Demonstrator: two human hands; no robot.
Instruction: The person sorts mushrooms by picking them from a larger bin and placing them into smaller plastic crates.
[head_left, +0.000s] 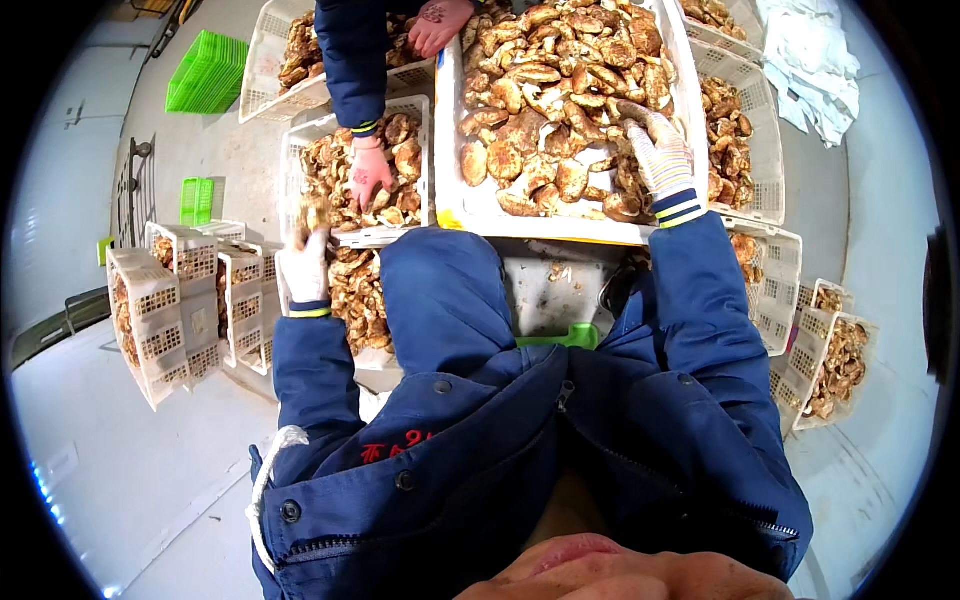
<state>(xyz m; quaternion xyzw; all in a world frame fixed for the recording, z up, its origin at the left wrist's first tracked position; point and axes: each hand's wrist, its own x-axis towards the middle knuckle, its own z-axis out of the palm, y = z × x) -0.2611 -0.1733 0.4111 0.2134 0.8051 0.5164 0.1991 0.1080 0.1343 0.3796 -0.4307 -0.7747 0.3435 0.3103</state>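
Observation:
Brown mushrooms (574, 176) lie spread in a large white tray (570, 226) in front of me. At the tray's right side my right hand (660, 150), in a striped knit glove, reaches in among them; whether its fingers grip one is hidden. My left hand (306, 259), in a white glove, holds a mushroom (313, 214) near the front left corner of a white perforated crate (289, 161) filled with mushrooms. The held mushroom looks blurred. A co-worker's pink-gloved hand (369, 174) rests on the mushrooms in that crate.
The co-worker's other pink-gloved hand (439, 26) is by the tray's upper left corner. More mushroom crates stand at right (761, 157) and at far left (161, 330). Green baskets (206, 73) are stacked at the upper left. Pale cloth or plastic (814, 67) lies at the upper right.

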